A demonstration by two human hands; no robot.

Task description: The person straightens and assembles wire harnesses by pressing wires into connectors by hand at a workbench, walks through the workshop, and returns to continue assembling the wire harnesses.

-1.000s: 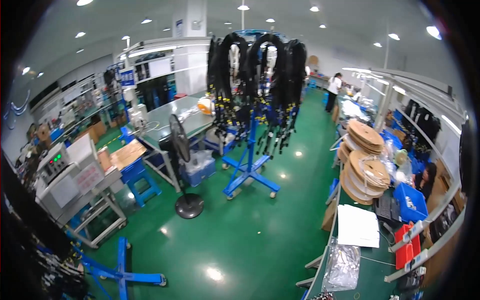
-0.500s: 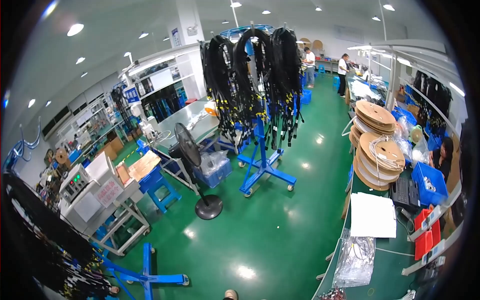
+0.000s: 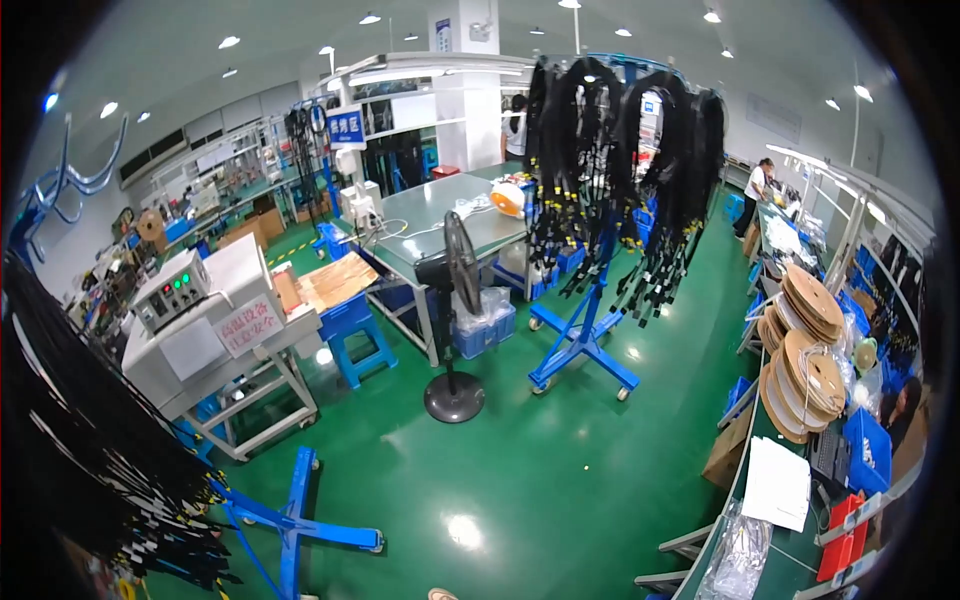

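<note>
Neither of my hands shows in the head view. Closest to me, at the left edge, long black cable bundles [image 3: 100, 450] hang from a blue rack with curved hooks [image 3: 70, 185] on top. The wheeled blue base [image 3: 300, 525] of that rack stands on the floor beside them. Further forward, a second blue wheeled rack [image 3: 585, 350] carries more black cable harnesses [image 3: 575, 150] with yellow and white ends. The tip of a shoe [image 3: 441, 594] appears at the bottom edge.
A black standing fan [image 3: 460, 270] is between the second rack and a white machine [image 3: 210, 310] with a warning sign. A blue stool [image 3: 357, 350] stands by that machine. On the right, a long bench [image 3: 790, 560] bears cable spools [image 3: 800, 390] and papers [image 3: 775, 483]. A person [image 3: 757, 190] works further back.
My view has turned left and moved, so the fan, machine and second rack sit further right. A person behind the glass-topped table has come into view. The shoe tip shows slightly further left.
</note>
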